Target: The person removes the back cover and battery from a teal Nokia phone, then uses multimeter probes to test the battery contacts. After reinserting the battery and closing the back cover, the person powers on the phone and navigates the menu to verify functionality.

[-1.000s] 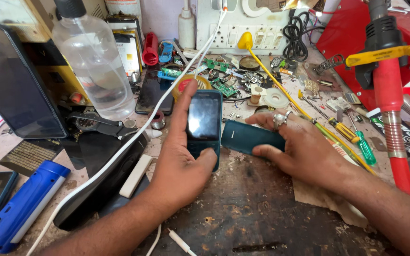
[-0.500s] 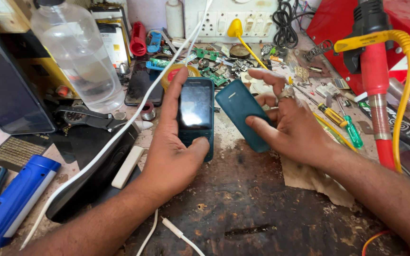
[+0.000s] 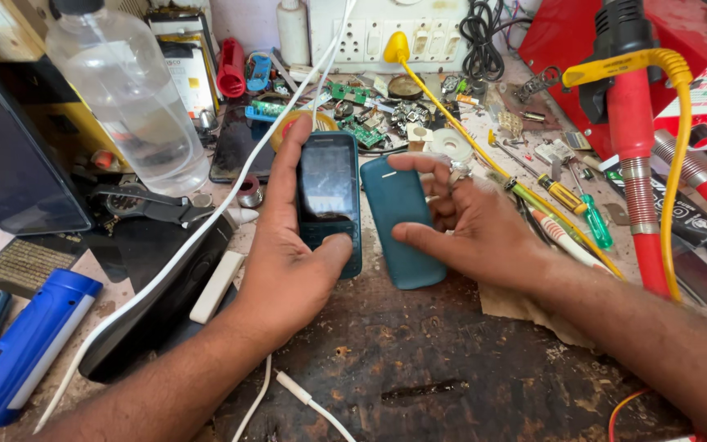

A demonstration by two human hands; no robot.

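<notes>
The left hand (image 3: 292, 266) holds a small dark phone (image 3: 329, 196) upright over the table (image 3: 419, 360), with the screen turned to the camera; its grip is pressed around the phone, the thumb lying on the lower part below the screen and the index finger stretched along the left edge. Just beside the phone, on its right, the right hand (image 3: 476, 233) holds a teal back cover (image 3: 401, 221), which stands almost parallel to the phone and is very near to it; I cannot tell if the two touch. The grip of the right hand is pinching the cover, with the thumb on the lower right edge and the fingertips curled over the upper right corner. Both things are in the middle of the table, above its dark, worn surface. Behind the hands lie green circuit boards (image 3: 353, 123) and small parts. At the left stands a clear plastic bottle (image 3: 128, 98), and a white cable (image 3: 206, 229) runs across the table beside the left hand. A blue object (image 3: 26, 352) lies at the lower left. At the right there are screwdrivers (image 3: 574, 205), a yellow cable (image 3: 673, 147) and a red tool (image 3: 636, 164).
</notes>
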